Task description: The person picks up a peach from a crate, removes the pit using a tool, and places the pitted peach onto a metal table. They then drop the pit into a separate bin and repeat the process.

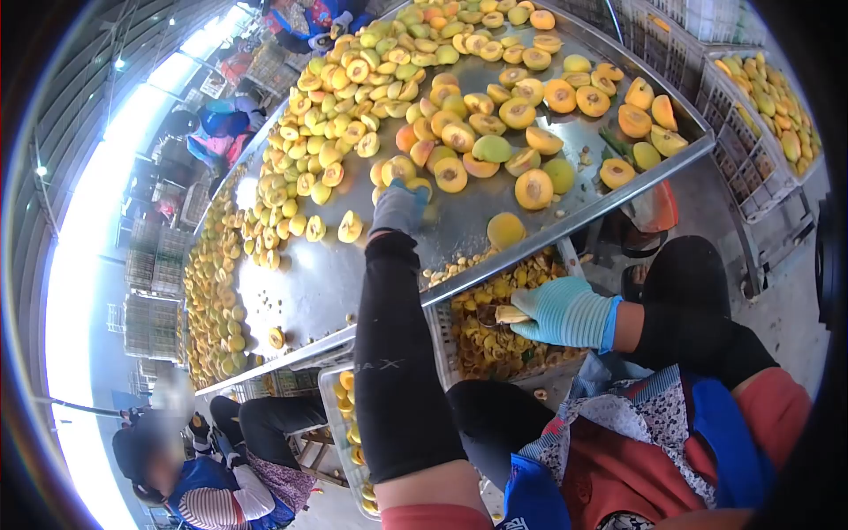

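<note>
My left hand (pixel 402 209), in a grey-blue glove, reaches over the metal table among halved yellow peaches (pixel 450 175). Its fingers touch a peach half (pixel 419 185), but blur hides whether they grip it. Lower right, my right hand (pixel 565 313) wears a light blue striped glove and is closed round a short tool with a pale wooden handle (pixel 511 314). The tool's dark end points left, above a crate of peach scraps (pixel 508 349). A single peach (pixel 505 230) lies near the table edge, between my hands.
Peach halves (pixel 353 97) heap across the sloping metal table (pixel 393 274), with its raised rim (pixel 609 199) nearest me. A crate of peaches (pixel 768 115) stands at right. A plastic tub (pixel 340 415) holds peach pieces beside my left arm. Other people work around the table, one (pixel 221 486) at lower left.
</note>
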A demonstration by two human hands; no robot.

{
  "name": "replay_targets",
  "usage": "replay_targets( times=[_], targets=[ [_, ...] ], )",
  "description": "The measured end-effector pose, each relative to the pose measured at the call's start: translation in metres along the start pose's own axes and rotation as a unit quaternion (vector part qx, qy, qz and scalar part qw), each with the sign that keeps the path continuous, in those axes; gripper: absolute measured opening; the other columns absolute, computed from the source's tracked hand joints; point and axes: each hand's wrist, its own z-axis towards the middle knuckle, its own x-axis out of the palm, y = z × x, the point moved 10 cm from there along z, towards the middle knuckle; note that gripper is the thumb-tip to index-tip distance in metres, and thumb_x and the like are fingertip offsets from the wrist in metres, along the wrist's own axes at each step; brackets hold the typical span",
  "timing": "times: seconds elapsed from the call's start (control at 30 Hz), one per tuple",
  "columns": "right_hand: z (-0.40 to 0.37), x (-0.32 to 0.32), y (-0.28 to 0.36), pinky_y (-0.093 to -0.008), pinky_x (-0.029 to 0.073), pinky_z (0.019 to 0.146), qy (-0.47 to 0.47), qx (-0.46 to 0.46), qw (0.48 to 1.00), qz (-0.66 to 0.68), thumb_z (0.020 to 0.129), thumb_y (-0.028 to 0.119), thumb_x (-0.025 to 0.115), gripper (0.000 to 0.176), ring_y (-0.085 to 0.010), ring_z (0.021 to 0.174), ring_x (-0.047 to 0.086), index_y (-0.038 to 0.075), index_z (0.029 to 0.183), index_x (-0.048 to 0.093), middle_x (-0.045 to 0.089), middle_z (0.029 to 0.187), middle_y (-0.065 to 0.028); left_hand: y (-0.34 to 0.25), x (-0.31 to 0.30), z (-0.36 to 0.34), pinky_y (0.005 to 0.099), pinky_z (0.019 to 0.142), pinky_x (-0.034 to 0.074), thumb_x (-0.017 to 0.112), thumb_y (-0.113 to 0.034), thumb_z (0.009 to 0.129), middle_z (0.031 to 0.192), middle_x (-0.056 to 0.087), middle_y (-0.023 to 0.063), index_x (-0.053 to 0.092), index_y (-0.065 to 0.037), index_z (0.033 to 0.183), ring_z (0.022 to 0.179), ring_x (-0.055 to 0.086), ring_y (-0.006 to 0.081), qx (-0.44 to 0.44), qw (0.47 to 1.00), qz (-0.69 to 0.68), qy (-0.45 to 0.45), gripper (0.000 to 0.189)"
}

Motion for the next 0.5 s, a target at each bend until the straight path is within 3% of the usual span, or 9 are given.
replay_targets(
  times=[0.07,0.1,0.13,0.23,0.3,0.37,0.4,0.47,0.5],
  targets=[
    [-0.004,-0.011,0.005,-0.0486,0.053,0.063,-0.003,-0.008,1.000,0.005,0.089,0.040,0.057,0.033,-0.0364,0.067,0.066,0.008,0.096,0.060,0.065,0.070,-0.0159,-0.023,-0.009,-0.017,0.0340,0.075,0.055,0.069,-0.028,0.081,0.106,0.066,0.0184,0.055,0.001,0.125,0.096,0.066,0.0285,0.029,0.998,-0.049,0.031,0.055],
    [-0.004,-0.024,0.003,-0.0483,0.053,0.064,-0.051,-0.007,0.998,0.034,0.089,0.040,0.057,0.033,-0.0367,0.068,0.066,0.008,0.098,0.060,0.065,0.072,-0.0161,-0.033,-0.015,-0.032,0.0327,0.077,0.055,0.071,-0.024,0.078,0.107,0.067,0.0200,0.057,0.002,0.122,0.100,0.066,0.0285,0.042,0.995,-0.075,0.046,0.053],
    [-0.004,-0.033,0.000,-0.0481,0.053,0.064,-0.098,-0.006,0.993,0.064,0.089,0.040,0.057,0.034,-0.0370,0.069,0.066,0.009,0.101,0.060,0.065,0.074,-0.0164,-0.038,-0.003,-0.045,0.0294,0.082,0.052,0.071,-0.016,0.077,0.107,0.068,0.0150,0.059,0.004,0.119,0.095,0.066,0.0199,0.052,0.956,-0.256,0.136,0.048],
    [-0.012,-0.070,0.003,-0.0482,0.050,0.066,-0.223,-0.053,0.959,0.163,0.091,0.036,0.059,0.033,-0.0398,0.073,0.063,0.008,0.110,0.059,0.065,0.081,-0.0196,-0.055,-0.028,-0.094,0.0298,0.072,0.054,0.068,-0.020,0.085,0.100,0.066,0.0057,0.059,-0.003,0.126,0.085,0.063,0.0123,0.078,0.875,-0.471,0.077,0.046],
    [-0.018,-0.091,0.011,-0.0486,0.049,0.066,-0.293,-0.104,0.918,0.245,0.091,0.033,0.060,0.032,-0.0409,0.074,0.062,0.007,0.110,0.059,0.064,0.082,-0.0211,-0.064,-0.047,-0.138,0.0293,0.074,0.053,0.064,-0.021,0.088,0.101,0.066,0.0062,0.059,-0.002,0.126,0.084,0.062,0.0125,0.079,0.815,-0.574,0.020,0.043],
    [-0.015,-0.080,0.013,-0.0488,0.049,0.067,-0.280,-0.090,0.923,0.248,0.091,0.033,0.059,0.033,-0.0421,0.074,0.062,0.004,0.107,0.058,0.063,0.082,-0.0225,-0.067,-0.039,-0.168,0.0306,0.082,0.051,0.058,-0.031,0.095,0.106,0.064,0.0076,0.055,-0.001,0.130,0.090,0.060,0.0137,0.108,0.713,-0.692,-0.037,0.046],
    [-0.015,-0.075,0.015,-0.0487,0.049,0.067,-0.274,-0.085,0.924,0.251,0.091,0.034,0.059,0.034,-0.0420,0.075,0.062,0.003,0.106,0.057,0.063,0.082,-0.0228,-0.070,-0.042,-0.187,0.0336,0.085,0.051,0.056,-0.037,0.096,0.108,0.062,0.0083,0.054,-0.002,0.130,0.093,0.060,0.0166,0.133,0.740,-0.650,-0.112,0.049],
    [-0.012,-0.058,0.018,-0.0487,0.049,0.067,-0.251,-0.078,0.933,0.246,0.092,0.035,0.058,0.036,-0.0417,0.075,0.062,0.002,0.105,0.056,0.064,0.083,-0.0230,-0.076,-0.039,-0.213,0.0390,0.088,0.050,0.052,-0.046,0.097,0.109,0.061,0.0094,0.053,-0.003,0.129,0.098,0.059,0.0215,0.119,0.682,-0.700,-0.175,0.053],
    [-0.009,-0.048,0.019,-0.0488,0.049,0.066,-0.231,-0.075,0.941,0.237,0.092,0.036,0.058,0.037,-0.0415,0.075,0.062,0.001,0.104,0.056,0.064,0.084,-0.0230,-0.081,-0.031,-0.222,0.0414,0.090,0.049,0.051,-0.049,0.097,0.110,0.060,0.0098,0.052,-0.003,0.128,0.099,0.058,0.0235,0.078,0.592,-0.786,-0.163,0.055]
  ],
)
